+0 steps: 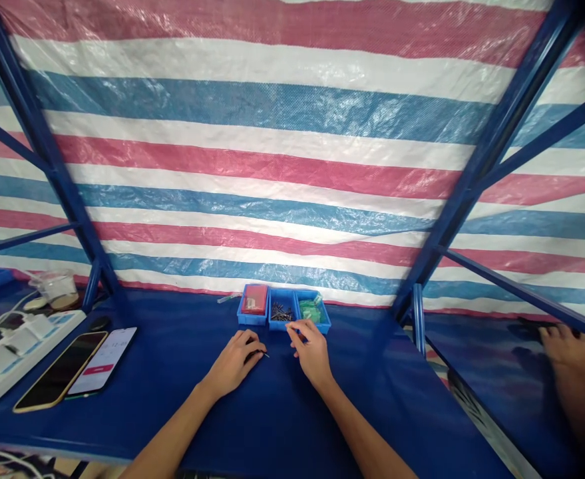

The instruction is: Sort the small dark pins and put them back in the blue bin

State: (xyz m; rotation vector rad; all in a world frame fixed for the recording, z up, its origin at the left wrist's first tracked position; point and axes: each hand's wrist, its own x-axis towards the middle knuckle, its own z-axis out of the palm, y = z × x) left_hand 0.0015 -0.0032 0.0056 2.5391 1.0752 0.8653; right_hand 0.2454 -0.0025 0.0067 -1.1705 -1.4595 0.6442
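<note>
Hands worked just before the middle bin: left hand pinched a small dark pin; right hand, fingers curled, grip unclear. Picking one piece at a time would suit.

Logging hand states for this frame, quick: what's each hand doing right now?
Left hand: curled shut on a small dark pin, resting on the blue table.
Right hand: fingertips pinched together by the middle blue tray; whether it holds anything cannot be told.
</note>
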